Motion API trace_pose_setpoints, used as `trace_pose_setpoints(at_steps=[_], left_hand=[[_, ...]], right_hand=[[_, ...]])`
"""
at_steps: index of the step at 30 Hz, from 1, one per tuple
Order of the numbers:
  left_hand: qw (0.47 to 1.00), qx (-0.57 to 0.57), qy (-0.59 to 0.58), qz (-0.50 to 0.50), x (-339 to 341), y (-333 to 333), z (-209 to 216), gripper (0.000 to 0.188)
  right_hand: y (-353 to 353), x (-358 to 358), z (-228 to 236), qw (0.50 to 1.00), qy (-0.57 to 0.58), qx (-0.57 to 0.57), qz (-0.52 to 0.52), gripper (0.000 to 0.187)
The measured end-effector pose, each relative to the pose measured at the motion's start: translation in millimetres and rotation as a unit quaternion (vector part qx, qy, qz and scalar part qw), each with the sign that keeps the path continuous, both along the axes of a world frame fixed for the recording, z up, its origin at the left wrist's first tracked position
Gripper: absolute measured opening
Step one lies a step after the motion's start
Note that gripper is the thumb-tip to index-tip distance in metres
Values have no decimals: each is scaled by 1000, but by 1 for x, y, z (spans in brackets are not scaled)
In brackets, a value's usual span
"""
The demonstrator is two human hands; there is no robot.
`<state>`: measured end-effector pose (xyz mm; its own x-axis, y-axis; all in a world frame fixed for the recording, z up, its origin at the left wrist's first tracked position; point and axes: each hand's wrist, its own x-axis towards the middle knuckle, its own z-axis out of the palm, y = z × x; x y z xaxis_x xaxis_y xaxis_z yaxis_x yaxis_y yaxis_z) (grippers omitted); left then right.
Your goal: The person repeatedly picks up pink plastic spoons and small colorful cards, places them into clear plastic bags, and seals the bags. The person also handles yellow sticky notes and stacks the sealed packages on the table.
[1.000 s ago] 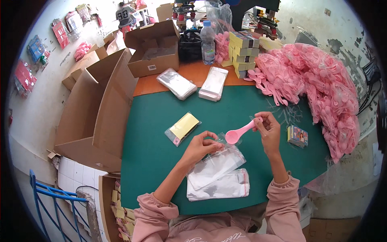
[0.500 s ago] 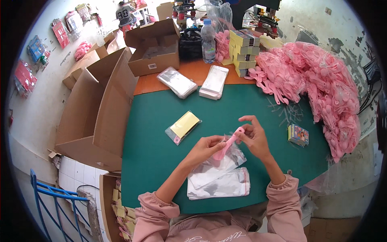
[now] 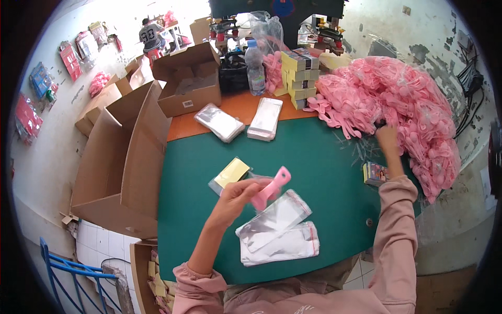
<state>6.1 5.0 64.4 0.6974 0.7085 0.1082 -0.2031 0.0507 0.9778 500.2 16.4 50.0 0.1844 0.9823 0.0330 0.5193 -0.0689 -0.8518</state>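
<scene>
Pink spoon [image 3: 272, 189] hung above the green counter [image 3: 329, 172], pinched in the fingers of our left hand [image 3: 238, 197] alone; our right hand [image 3: 388, 139] had just left it for the edge of the spoon heap [image 3: 418, 97], so the left bore it unaided. Whether the right fingers held anything we couldn't tell, dim as they looked there. Clear bags [image 3: 282, 246] lay below; our left hand partly hid a packet with a yellow card [image 3: 232, 171], and our right sleeve [image 3: 396, 220] partly covered a small card stack [image 3: 372, 175].
</scene>
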Motion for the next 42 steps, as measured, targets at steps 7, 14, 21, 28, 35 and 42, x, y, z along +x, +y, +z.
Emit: trace_pose_setpoints(at_steps=[7, 14, 21, 28, 35, 42], left_hand=[[993, -23, -98, 58, -17, -3, 23, 36], [996, -63, -20, 65, 2, 0, 12, 32], [994, -56, -57, 70, -20, 3, 10, 29], [898, -91, -344, -257, -30, -2, 8, 22], [987, -125, 76, -65, -14, 7, 1, 28], [988, -79, 99, -90, 12, 6, -19, 24]], right_hand=[[-19, -9, 23, 863, -495, -42, -89, 12], [-50, -222, 60, 980, 70, 144, 115, 15], [-86, -126, 39, 948, -284, 101, -100, 25], [-129, -50, -32, 879, -325, -138, -321, 36], [-129, -63, -29, 811, -395, 10, -431, 25], [-120, -175, 44, 969, -141, 79, -189, 12]])
